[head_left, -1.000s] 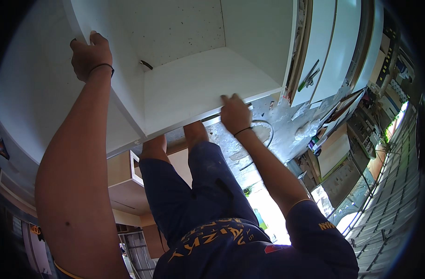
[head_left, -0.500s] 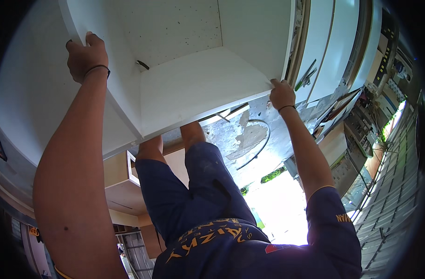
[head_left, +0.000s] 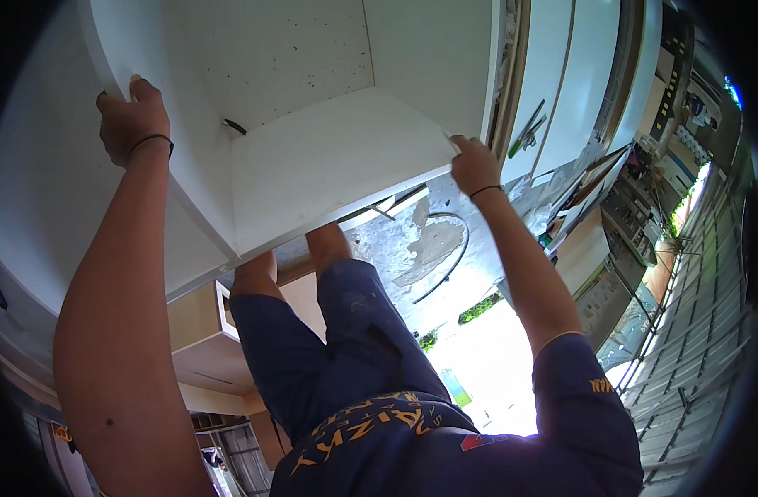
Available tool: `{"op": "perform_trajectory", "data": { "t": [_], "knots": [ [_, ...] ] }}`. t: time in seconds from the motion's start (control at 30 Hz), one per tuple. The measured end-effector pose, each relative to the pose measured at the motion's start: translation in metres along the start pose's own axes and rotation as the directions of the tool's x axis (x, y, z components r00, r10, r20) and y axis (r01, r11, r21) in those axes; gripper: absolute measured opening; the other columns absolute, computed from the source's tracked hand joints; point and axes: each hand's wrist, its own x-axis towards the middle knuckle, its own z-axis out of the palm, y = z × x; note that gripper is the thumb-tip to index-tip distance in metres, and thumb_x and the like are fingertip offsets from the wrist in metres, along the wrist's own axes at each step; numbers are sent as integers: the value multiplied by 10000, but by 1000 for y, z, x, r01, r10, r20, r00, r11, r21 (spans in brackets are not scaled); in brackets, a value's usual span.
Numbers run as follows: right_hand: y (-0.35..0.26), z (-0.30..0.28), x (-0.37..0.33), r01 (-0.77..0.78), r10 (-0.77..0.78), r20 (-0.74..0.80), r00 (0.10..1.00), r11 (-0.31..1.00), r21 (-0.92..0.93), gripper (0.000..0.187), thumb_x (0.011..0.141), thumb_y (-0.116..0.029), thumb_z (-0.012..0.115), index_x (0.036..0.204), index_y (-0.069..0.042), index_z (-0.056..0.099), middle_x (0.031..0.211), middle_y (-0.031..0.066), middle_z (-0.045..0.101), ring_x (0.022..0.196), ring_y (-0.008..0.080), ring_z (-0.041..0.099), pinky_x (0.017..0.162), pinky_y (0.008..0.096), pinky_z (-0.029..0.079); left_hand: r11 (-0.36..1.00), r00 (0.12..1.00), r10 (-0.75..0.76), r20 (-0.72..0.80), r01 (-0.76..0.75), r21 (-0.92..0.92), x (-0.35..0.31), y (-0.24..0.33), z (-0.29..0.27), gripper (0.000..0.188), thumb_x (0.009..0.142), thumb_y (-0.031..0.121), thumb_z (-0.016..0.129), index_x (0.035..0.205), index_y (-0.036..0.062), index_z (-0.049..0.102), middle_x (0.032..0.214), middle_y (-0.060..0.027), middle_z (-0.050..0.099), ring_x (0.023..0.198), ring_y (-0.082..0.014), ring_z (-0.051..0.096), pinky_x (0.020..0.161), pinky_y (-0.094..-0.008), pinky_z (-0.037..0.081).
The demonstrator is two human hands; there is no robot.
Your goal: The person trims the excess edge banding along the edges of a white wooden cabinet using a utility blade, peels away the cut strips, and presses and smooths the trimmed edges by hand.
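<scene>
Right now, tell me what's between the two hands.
Head view: the white compartment, with a small dark piece in one corner, lies between the left hand and the right hand.

Pretty patchy grey floor (head_left: pixel 379 250) — blinding daylight (head_left: pixel 499 364) past its lower edge, ribbed grey sheeting (head_left: pixel 685 348) beyond the right edge — pale wood cabinet (head_left: pixel 198 319) toward the left.

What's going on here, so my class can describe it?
A person's left grip is closed on the divider of an open white cabinet. The right grip is at its near edge, by a corner; how firmly it holds is unclear. A dark piece sits inside, and a green-handled tool is beside the cabinet.
</scene>
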Motion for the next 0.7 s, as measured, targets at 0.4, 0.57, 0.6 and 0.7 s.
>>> {"op": "perform_trajectory", "data": {
  "t": [0.4,0.57,0.6,0.7],
  "knots": [
    [-60,-2,-20,166,-187,316,930,982,94,328,771,-118,471,1049,-172,638,998,167,597,978,324,580,855,409,465,1000,1000,8,-10,-8,16,-1,-9,4,529,840,455,461,1157,32,492,1006,-163,642,922,-317,636,780,-436,514],
    [-22,-21,1,37,-24,207,978,998,-60,334,769,-112,513,1074,-184,628,996,144,597,960,311,588,832,404,486,1000,999,20,-27,-20,-7,0,-2,1,518,842,447,462,1154,35,495,985,-166,647,904,-322,640,758,-436,520],
    [7,-25,10,-5,30,184,982,990,-139,332,772,-96,518,1074,-180,626,1009,142,595,967,307,591,817,404,496,1000,1000,20,-19,-20,-13,-2,1,0,516,841,444,463,1155,36,494,991,-166,645,906,-322,640,760,-438,518],
    [37,-18,8,0,42,162,986,968,-251,331,769,-88,535,1079,-164,620,1017,156,584,967,313,594,808,416,497,1000,1000,16,-1,-16,-24,-3,2,3,515,839,438,466,1161,36,492,1004,-167,642,909,-322,639,767,-438,516]
  ]
}}
